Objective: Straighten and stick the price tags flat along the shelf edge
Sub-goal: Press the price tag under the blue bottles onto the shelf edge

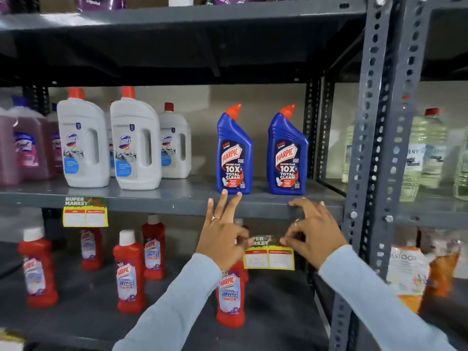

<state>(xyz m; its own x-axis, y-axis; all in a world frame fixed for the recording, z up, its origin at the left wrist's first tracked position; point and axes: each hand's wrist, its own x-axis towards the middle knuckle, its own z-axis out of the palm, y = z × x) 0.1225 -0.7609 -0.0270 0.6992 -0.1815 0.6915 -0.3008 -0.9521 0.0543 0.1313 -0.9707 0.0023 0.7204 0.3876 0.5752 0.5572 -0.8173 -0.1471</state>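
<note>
While both hands work below the shelf lip, these are the particulars:

Tag in hand: the price tag [269, 254] hangs free in front of the lower bay, below the shelf edge [266, 209] and under the two blue bottles, not yet stuck on.
Left hand: the left hand [222, 236] pinches the tag's top left corner between thumb and forefinger, the other fingers fanned up toward the edge.
Right hand: the right hand [314, 234] pinches the top right corner the same way, its upper fingers resting on the shelf front.
Handling: a thin printed card, likely very light and easily creased; holding it by the top corners, as now, should keep it flat while the top strip is pressed to the metal.
Other tag: a second tag [85, 212] is already fixed to the edge further left, sitting slightly crooked.
Tag writing: "SUPER MARKET" on a green header, with red-framed white boxes on yellow; the small print is unreadable.
Blue bottles [234, 150]: "HARPIC", "POWER PLUS", "10X TOTAL CLEAN".
White bottles [135, 145]: "Domex".
Red bottles [129, 272]: "HARPIC BATHROOM CLEANER".
</note>
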